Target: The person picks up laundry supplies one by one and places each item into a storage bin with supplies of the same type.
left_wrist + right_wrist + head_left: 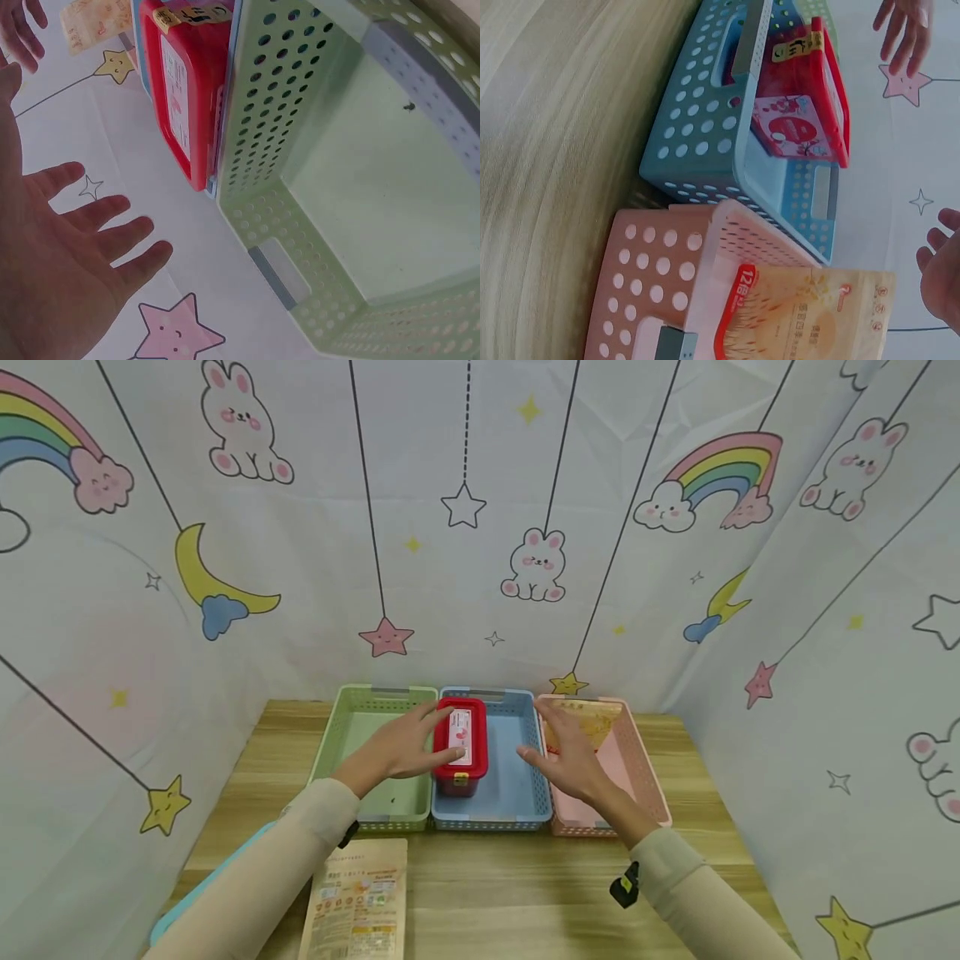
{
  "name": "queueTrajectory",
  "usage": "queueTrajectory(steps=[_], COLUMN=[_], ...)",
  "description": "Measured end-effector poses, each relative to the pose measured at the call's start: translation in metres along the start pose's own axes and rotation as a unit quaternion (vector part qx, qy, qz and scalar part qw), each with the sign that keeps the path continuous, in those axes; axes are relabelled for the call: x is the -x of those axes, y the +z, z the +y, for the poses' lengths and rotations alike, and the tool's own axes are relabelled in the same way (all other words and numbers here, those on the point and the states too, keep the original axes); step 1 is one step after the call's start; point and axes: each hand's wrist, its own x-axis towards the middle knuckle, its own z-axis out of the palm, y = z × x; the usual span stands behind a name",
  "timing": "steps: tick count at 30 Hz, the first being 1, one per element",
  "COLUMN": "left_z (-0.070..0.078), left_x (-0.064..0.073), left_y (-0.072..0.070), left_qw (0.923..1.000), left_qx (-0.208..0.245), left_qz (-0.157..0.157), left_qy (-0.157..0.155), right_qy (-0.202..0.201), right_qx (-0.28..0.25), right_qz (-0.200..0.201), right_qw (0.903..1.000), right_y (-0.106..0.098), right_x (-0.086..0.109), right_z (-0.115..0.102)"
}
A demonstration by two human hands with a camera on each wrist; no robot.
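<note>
A red lidded box (471, 739) stands in the left part of the blue basket (517, 777). My left hand (405, 743) hovers above the green basket (375, 806) with its fingers spread, overlapping the red box in the head view. In the left wrist view its palm and fingers show apart from the box, with nothing held. My right hand (566, 752) is spread over the border between the blue basket and the pink basket (637, 760), fingers loosely extended and empty. A yellow food pouch (802, 315) leans inside the pink basket's far end.
Another pouch, beige with printed text (356, 902), lies on the wooden table (510, 893) in front of the green basket. A light-blue edge of some object (210, 885) shows beside the left sleeve. A white curtain (420, 585) with cartoon drawings hangs behind and at both sides.
</note>
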Motion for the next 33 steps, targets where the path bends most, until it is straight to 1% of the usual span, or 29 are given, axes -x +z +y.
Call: queueTrajectory(steps=[4,7,11,13,16,19,21,23,25,30,33], left_z=[-0.006,-0.010,-0.018,-0.023,-0.027,-0.029,-0.029,-0.029,-0.029,-0.031,-0.031], left_x=[0.005,0.009,0.018,0.022,0.026,0.030,0.034,0.037,0.040,0.044,0.047], left_y=[-0.003,-0.006,-0.010,-0.010,-0.011,-0.013,-0.016,-0.018,-0.019,-0.023,-0.026], left_qw=[0.9998,0.9996,0.9997,0.9997,0.9994,0.9979,0.9961,0.9943,0.9935,0.9930,0.9909], left_qx=[-0.017,-0.026,-0.026,-0.025,-0.023,-0.018,-0.015,-0.013,-0.010,0.002,0.007], left_qz=[-0.007,-0.005,0.001,-0.002,-0.023,-0.060,-0.086,-0.104,-0.113,-0.115,-0.131], left_qy=[-0.008,-0.009,0.000,0.006,0.015,0.017,0.015,0.014,0.015,0.026,0.032], right_qy=[-0.002,-0.005,0.001,0.002,-0.005,-0.014,-0.014,-0.014,-0.012,-0.013,-0.017], right_qx=[-0.005,-0.013,-0.031,-0.048,-0.077,-0.098,-0.105,-0.113,-0.123,-0.155,-0.173], right_qz=[-0.002,0.001,-0.008,-0.011,-0.007,-0.004,-0.011,-0.019,-0.025,-0.035,-0.048], right_qw=[1.0000,0.9999,0.9995,0.9988,0.9970,0.9951,0.9943,0.9933,0.9920,0.9872,0.9836], right_y=[0.005,0.008,0.015,0.019,0.024,0.030,0.035,0.041,0.045,0.054,0.061], right_x=[0.000,-0.001,-0.004,-0.005,-0.007,-0.008,-0.009,-0.008,-0.007,-0.002,-0.001], right_z=[-0.005,-0.008,-0.013,-0.015,-0.020,-0.025,-0.028,-0.031,-0.035,-0.038,-0.041])
